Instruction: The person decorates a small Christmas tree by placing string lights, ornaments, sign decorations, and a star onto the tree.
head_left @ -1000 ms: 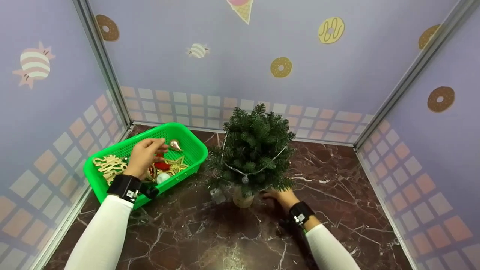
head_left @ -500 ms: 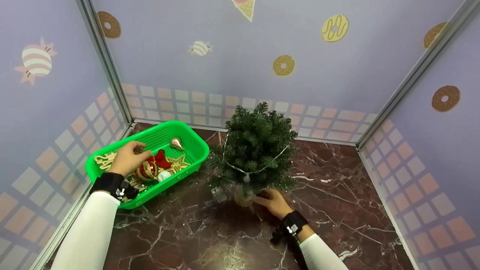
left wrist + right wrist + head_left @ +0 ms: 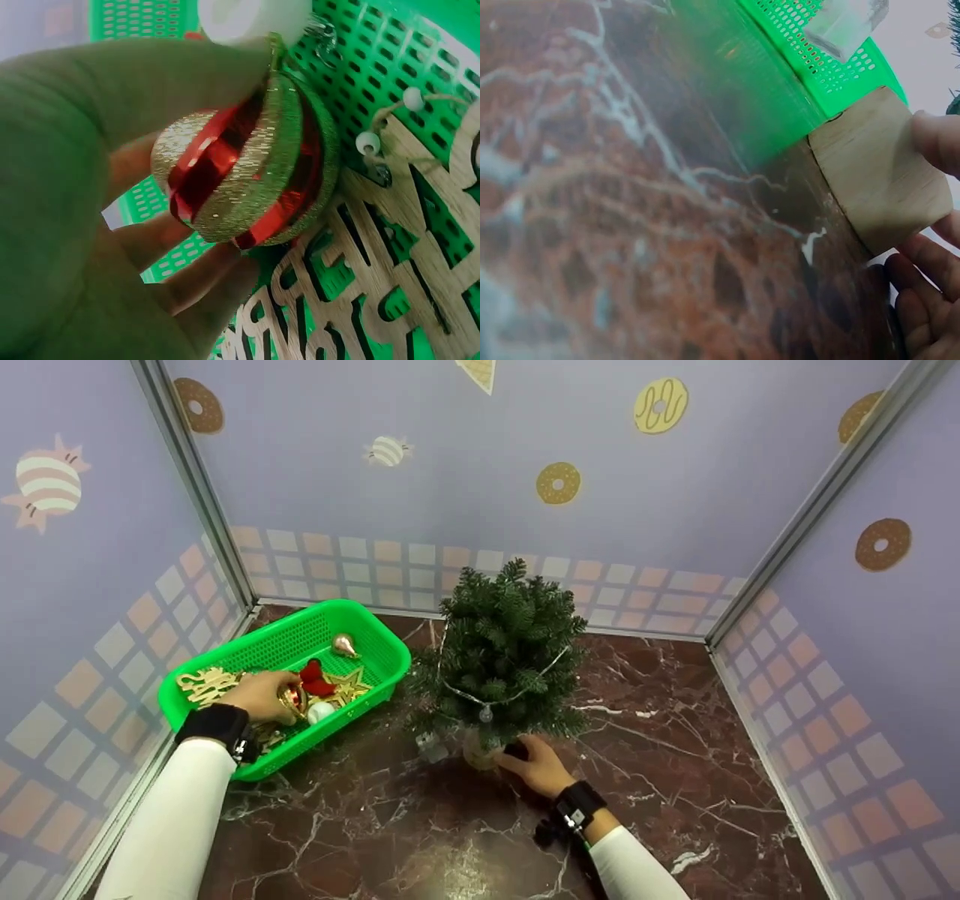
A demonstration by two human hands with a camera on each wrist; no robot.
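My left hand (image 3: 264, 697) is in the green basket (image 3: 375, 626), with thumb and fingers around a red and gold striped Christmas bauble (image 3: 247, 161). The bauble's gold loop shows near the thumb tip in the left wrist view. My right hand (image 3: 541, 769) holds the wooden base (image 3: 881, 172) of a small Christmas tree (image 3: 510, 652), thumb on one side and fingers on the other. The tree stands upright, with a thin silvery string draped across its front. Wooden lettering (image 3: 367, 262), a white bauble (image 3: 321, 712) and a red bow (image 3: 316, 678) lie near my left hand.
Gold stars (image 3: 349, 685) and a pinkish bauble (image 3: 344, 645) also lie in the basket. A clear box-like piece (image 3: 431, 746) sits left of the tree's base. Printed wall panels (image 3: 465, 457) enclose the dark marbled tabletop (image 3: 390, 832) at the back and sides.
My left hand has moved left and down inside the basket and taken hold of the striped bauble. My right hand has shifted left onto the tree's wooden base.
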